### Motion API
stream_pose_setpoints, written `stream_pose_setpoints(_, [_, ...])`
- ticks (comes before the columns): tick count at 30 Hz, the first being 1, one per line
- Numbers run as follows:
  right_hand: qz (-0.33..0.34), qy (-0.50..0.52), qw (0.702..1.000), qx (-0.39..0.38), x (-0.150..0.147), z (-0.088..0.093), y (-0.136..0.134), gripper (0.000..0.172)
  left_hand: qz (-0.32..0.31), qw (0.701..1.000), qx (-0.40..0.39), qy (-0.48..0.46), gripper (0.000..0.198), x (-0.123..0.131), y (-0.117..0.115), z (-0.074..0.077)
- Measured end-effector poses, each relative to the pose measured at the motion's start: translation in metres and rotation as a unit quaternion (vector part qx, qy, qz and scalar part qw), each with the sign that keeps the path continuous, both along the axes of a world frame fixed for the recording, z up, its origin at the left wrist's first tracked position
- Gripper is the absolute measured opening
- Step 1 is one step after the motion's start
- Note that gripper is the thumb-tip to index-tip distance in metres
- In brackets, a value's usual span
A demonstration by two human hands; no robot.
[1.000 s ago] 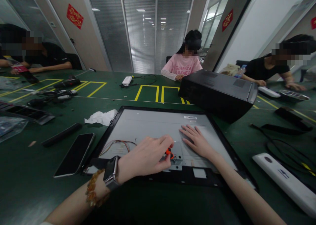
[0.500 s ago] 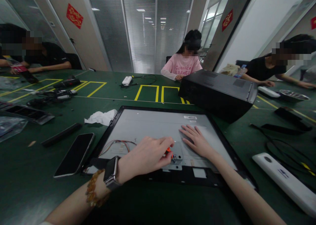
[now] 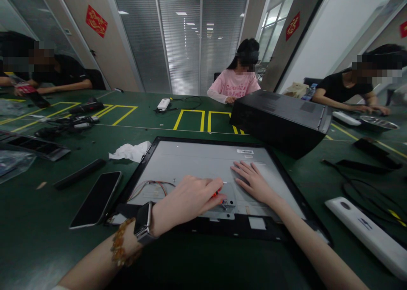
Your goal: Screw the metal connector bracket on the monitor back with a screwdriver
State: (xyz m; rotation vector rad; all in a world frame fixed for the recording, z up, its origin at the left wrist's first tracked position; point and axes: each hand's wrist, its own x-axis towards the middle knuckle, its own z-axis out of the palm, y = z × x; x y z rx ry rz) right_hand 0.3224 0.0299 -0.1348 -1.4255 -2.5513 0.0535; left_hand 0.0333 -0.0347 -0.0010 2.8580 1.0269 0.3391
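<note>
A flat display panel (image 3: pixel 197 158) with a grey metal back and a black frame lies in front of me. My left hand (image 3: pixel 193 196) pinches a small orange-handled screwdriver (image 3: pixel 217 193), mostly hidden by the fingers. Its lower end is at a metal bracket (image 3: pixel 231 209) near the panel's front edge. Spread flat on the panel's back, to the right of the bracket, rests my right hand (image 3: pixel 254 182), holding nothing. Thin coloured wires (image 3: pixel 152 184) run across the panel left of my left hand.
A large black casing (image 3: pixel 276 116) stands behind the panel at right. To the left lie a smartphone (image 3: pixel 97 199), a black bar (image 3: pixel 79 174) and a crumpled tissue (image 3: pixel 132 151). A white elongated device (image 3: pixel 362 232) and cables are at right. Several people sit around the table.
The thumb and fingers of my left hand have shifted slightly around the screwdriver. My right hand stays put. The person at right has brought their hands together near the metal bowl.
</note>
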Motion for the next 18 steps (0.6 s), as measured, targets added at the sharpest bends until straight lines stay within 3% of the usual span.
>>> stream_pose_setpoints(4, [0.003, 0.006, 1.000, 0.003, 0.0006, -0.0017, 0.0004, 0.048, -0.001, 1.000, -0.001, -0.006, 0.007, 0.0008, -0.0012, 0.0019])
stream_pose_setpoints(10, [0.002, 0.013, 1.000, 0.006, -0.0002, -0.0004, -0.0005, 0.047, -0.020, 0.999, -0.027, -0.027, 0.015, -0.0011, -0.0041, 0.0069])
stream_pose_setpoints(12, [0.000, 0.009, 1.000, 0.004, -0.0004, 0.0003, -0.0006, 0.047, -0.028, 0.999, -0.024, -0.034, 0.011, -0.0022, -0.0034, 0.0058])
stream_pose_setpoints(18, [0.000, 0.004, 1.000, 0.007, 0.0001, -0.0004, 0.0001, 0.048, -0.017, 1.000, 0.010, -0.007, 0.024, -0.0032, 0.0007, -0.0015])
